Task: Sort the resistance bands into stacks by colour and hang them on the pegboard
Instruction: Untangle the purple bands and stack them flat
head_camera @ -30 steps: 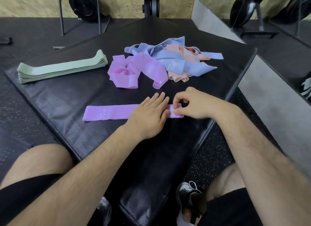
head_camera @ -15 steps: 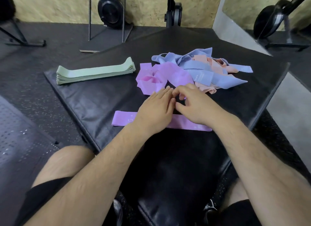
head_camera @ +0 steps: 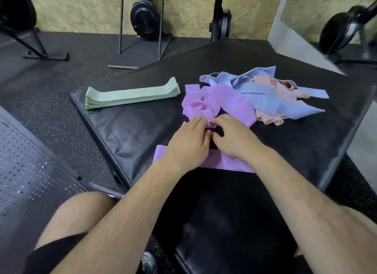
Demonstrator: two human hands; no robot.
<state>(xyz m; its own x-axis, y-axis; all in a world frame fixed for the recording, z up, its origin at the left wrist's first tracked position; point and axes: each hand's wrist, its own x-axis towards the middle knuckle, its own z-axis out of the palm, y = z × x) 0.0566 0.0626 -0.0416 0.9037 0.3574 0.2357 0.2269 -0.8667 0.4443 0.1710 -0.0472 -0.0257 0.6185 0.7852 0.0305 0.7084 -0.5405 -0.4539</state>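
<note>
Black mat, right hand at purple tangle

**A gym training floor**

A padded black mat lies under the left hand and right hand. Speckled rubber flooring spreads to their left. Beyond them, a flywheel machine backs onto a chipboard wall.
</note>
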